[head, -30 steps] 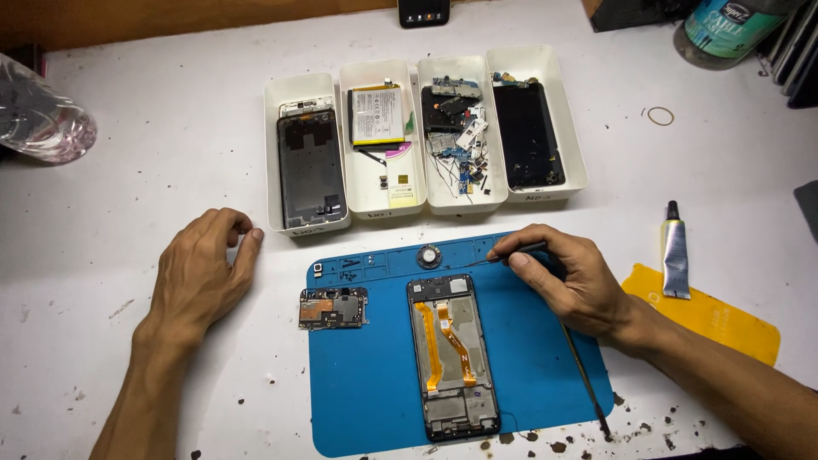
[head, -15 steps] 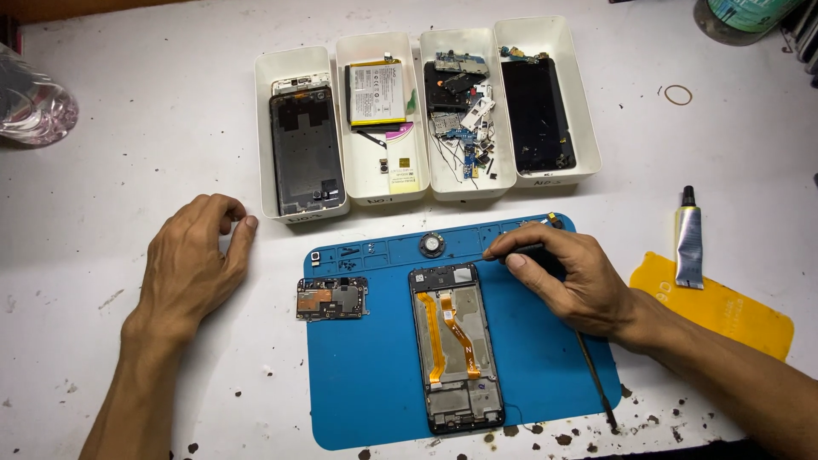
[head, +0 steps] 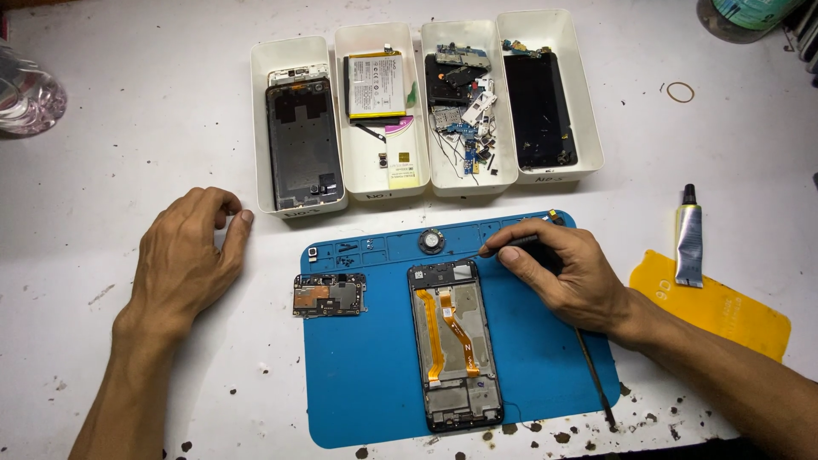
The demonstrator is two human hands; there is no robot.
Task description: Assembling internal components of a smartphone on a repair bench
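The right hand (head: 567,277) rests on the blue work mat (head: 366,392), fingers pinched around a thin black tool (head: 520,242) whose fine tip reaches the top right corner of the opened phone frame (head: 454,345). That frame lies upright in the middle of the mat, near the table's (head: 128,128) front edge, its inside exposed with an orange flex cable (head: 443,328) running down it. A second long, thin dark tool (head: 595,383) passes under the right wrist and points towards the front edge of the table.

The left hand (head: 183,260) lies on the bare white table left of the mat, fingers loosely curled and holding nothing; its thumb and fingertips sit just beside the front corner of the leftmost tray.

A small circuit board (head: 330,295) straddles the mat's left edge, just beside the frame. A small round part (head: 432,241) sits at the mat's top edge.

Behind the mat, four white trays stand side by side: the first (head: 264,128) holds a dark phone back housing, the second (head: 345,128) a battery, the third (head: 429,128) a jumble of small boards and cables, the fourth (head: 588,128) a black screen.

Towards the right edge, a small glue tube (head: 688,238) rests partly on a yellow plastic sheet (head: 716,311). A rubber band (head: 679,92) lies further back, and a clear glass object (head: 30,94) sits at the left edge.
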